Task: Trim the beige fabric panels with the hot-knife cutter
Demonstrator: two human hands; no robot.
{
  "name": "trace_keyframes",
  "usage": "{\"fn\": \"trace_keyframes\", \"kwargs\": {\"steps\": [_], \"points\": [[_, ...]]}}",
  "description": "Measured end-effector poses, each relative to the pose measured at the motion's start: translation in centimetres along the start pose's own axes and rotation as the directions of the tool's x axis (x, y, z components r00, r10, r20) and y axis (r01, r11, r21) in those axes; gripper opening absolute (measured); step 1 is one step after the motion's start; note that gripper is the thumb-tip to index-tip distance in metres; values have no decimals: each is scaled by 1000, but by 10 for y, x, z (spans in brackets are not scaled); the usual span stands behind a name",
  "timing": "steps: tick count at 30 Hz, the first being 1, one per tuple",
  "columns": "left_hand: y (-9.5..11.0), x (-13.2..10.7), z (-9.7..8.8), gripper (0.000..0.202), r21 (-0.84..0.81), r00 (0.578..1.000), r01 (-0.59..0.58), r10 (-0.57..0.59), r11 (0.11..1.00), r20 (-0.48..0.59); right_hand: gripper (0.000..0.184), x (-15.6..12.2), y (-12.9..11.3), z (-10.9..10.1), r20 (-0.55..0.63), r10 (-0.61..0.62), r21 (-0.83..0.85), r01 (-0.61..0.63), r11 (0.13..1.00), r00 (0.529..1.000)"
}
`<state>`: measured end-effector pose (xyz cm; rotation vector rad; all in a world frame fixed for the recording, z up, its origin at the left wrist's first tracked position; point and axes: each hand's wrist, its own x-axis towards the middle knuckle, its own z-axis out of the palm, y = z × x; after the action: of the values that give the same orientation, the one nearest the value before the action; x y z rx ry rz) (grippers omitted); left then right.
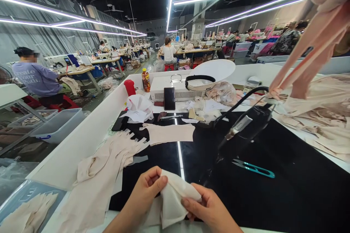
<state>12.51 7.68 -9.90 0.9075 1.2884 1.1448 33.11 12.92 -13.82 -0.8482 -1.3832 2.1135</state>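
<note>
We recorded both hands above the near edge of a black mat (273, 204) on a white-walled table (87, 134). The piece of work, a folded cream cloth (173, 205), was held up between the 2 hands. The left hand (147, 187) had its grip pinching the upper left corner of the cloth between thumb and fingers. The right hand (209, 207) had its grip pinching the right side, thumb on top; we could not tell how its covered fingers lay underneath.

To the right, well apart from the hands, we saw 1 pair of teal snips (255, 169) lying flat on the mat. Farther back lay 1 beige panel (171, 133), and to the left a heap of beige fabric (95, 174) overlapped the mat's edge. A black hose (237, 102) arched over the right part of the mat.

Behind it we noted a dark phone (169, 99), upright in front of a vented white box (158, 84), and a bottle (146, 80) beside a red container (129, 88). Beyond the table, we saw 1 person in a purple top (38, 76) seated at left.
</note>
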Motion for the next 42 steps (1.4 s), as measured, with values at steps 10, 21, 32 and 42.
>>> {"fn": "trace_keyframes", "kwargs": {"steps": [10, 21, 32, 42], "points": [[19, -5, -8, 44, 469, 936, -347, 330, 812, 120, 50, -8, -14, 6, 253, 11, 43, -23, 999, 967], [50, -21, -14, 12, 777, 870, -484, 314, 402, 380, 36, -1, -37, 10, -63, -114, 228, 126, 965, 991], [74, -60, -54, 20, 697, 960, -169, -44, 697, 277, 36, -20, -54, -3, -107, -85, 180, 103, 978, 991], [41, -5, -68, 24, 973, 999, 35, -3, 227, -35, 30, 47, -28, -28, -234, -136, -316, 57, 947, 963]]}}
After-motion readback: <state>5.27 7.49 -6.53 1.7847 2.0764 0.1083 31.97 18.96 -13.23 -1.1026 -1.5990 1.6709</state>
